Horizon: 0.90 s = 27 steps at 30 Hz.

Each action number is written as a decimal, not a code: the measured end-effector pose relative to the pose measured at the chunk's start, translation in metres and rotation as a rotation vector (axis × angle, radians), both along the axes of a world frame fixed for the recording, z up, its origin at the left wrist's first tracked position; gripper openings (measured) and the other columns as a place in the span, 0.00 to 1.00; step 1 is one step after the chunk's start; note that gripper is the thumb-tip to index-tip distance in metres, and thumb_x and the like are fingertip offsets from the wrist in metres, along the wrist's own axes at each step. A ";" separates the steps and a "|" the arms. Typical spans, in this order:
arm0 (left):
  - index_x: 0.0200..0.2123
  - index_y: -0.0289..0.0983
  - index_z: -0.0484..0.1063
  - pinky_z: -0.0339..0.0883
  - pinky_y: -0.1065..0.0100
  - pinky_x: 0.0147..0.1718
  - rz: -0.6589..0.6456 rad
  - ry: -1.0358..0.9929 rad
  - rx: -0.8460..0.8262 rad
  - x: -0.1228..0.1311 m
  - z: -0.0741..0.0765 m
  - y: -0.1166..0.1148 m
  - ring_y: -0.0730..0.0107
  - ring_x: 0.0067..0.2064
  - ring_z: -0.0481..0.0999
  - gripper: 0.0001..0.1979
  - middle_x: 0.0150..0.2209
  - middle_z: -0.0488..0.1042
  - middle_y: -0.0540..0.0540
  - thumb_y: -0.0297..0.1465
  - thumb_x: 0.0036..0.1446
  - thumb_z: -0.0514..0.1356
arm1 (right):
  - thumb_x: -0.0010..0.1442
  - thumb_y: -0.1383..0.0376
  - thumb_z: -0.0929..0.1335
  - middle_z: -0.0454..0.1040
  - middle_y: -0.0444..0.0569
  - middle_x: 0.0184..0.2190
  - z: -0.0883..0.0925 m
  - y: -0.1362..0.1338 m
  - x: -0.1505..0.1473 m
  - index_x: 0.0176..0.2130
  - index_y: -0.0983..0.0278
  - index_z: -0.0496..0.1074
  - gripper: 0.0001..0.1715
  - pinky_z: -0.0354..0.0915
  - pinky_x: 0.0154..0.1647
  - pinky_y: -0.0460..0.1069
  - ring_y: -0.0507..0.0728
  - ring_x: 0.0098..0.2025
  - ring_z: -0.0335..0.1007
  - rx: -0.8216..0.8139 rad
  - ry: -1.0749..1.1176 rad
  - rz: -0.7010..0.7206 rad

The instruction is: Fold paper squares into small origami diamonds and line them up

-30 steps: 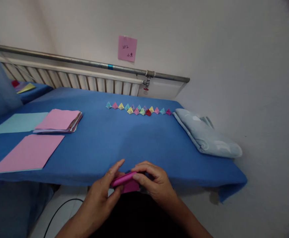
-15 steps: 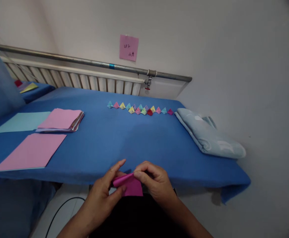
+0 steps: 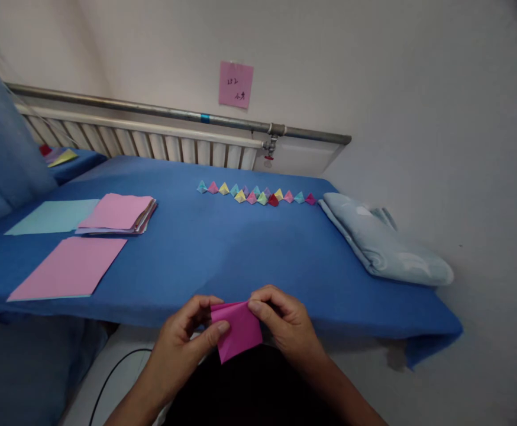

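Observation:
A folded magenta sheet of paper point(image 3: 239, 331) is held up between my two hands, just in front of the table's near edge. My left hand point(image 3: 191, 328) pinches its left side, thumb on the near face and fingers behind. At the top right corner, my right hand point(image 3: 285, 322) grips the paper between thumb and bent forefinger. The sheet looks roughly square, with layers showing along its top edge. Parts of the fingers behind it are hidden.
The table has a blue cloth point(image 3: 187, 254). Small folded paper pieces point(image 3: 251, 197) form rows at the back. Coloured paper stacks point(image 3: 116, 212) and pink sheets point(image 3: 70, 267) lie left. A folded light-blue blanket point(image 3: 383, 242) sits right. Behind runs a radiator point(image 3: 152, 142) with a pipe.
The magenta paper has turned so more of its face shows, its lower corner now pointing down. My left fingers have closed in at its upper left. The view has shifted slightly left.

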<state>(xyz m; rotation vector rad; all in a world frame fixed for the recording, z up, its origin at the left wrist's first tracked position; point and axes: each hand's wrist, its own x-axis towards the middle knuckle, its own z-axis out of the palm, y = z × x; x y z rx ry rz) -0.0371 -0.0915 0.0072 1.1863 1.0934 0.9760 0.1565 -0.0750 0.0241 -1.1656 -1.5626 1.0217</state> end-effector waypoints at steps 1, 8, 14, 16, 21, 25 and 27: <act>0.41 0.41 0.72 0.66 0.68 0.40 0.003 -0.001 -0.002 -0.001 0.000 0.000 0.67 0.39 0.73 0.13 0.38 0.75 0.48 0.37 0.52 0.64 | 0.59 0.61 0.65 0.69 0.42 0.25 0.000 0.000 0.000 0.26 0.62 0.71 0.12 0.61 0.33 0.46 0.51 0.29 0.64 0.007 -0.007 0.005; 0.36 0.40 0.75 0.65 0.71 0.35 0.051 0.055 0.045 -0.001 -0.001 0.003 0.69 0.34 0.72 0.09 0.32 0.75 0.50 0.38 0.52 0.63 | 0.59 0.61 0.65 0.68 0.43 0.25 0.002 0.000 -0.002 0.26 0.62 0.69 0.12 0.61 0.33 0.46 0.51 0.29 0.64 -0.005 -0.012 0.028; 0.34 0.41 0.76 0.64 0.72 0.34 0.087 0.105 0.059 -0.002 0.003 0.003 0.71 0.33 0.72 0.08 0.30 0.75 0.51 0.38 0.53 0.63 | 0.58 0.61 0.67 0.68 0.43 0.26 -0.003 0.001 -0.004 0.28 0.62 0.71 0.09 0.61 0.32 0.45 0.51 0.30 0.63 -0.090 0.071 0.045; 0.33 0.42 0.76 0.64 0.73 0.34 0.087 0.123 0.072 -0.002 0.002 0.003 0.71 0.33 0.72 0.07 0.30 0.75 0.51 0.38 0.53 0.63 | 0.55 0.61 0.69 0.69 0.42 0.27 -0.006 0.001 -0.005 0.33 0.62 0.73 0.07 0.61 0.30 0.45 0.51 0.29 0.63 -0.149 0.122 0.059; 0.33 0.42 0.76 0.64 0.72 0.35 0.050 0.195 0.108 -0.002 0.004 0.003 0.70 0.33 0.72 0.07 0.31 0.76 0.51 0.38 0.55 0.61 | 0.52 0.61 0.71 0.69 0.42 0.27 -0.007 0.001 -0.007 0.38 0.61 0.75 0.11 0.60 0.28 0.45 0.50 0.28 0.63 -0.245 0.159 0.114; 0.33 0.41 0.76 0.65 0.70 0.36 0.018 0.271 0.140 -0.002 0.007 0.003 0.68 0.35 0.73 0.10 0.32 0.77 0.49 0.40 0.55 0.60 | 0.54 0.61 0.70 0.70 0.44 0.29 -0.002 0.003 -0.006 0.31 0.62 0.76 0.07 0.61 0.32 0.46 0.51 0.31 0.66 -0.149 0.094 0.138; 0.33 0.41 0.77 0.66 0.70 0.36 0.014 0.299 0.155 -0.002 0.008 0.002 0.67 0.36 0.74 0.11 0.32 0.77 0.49 0.41 0.56 0.60 | 0.56 0.61 0.69 0.71 0.45 0.28 0.000 0.004 -0.006 0.30 0.62 0.76 0.08 0.62 0.34 0.47 0.52 0.32 0.67 -0.115 0.069 0.137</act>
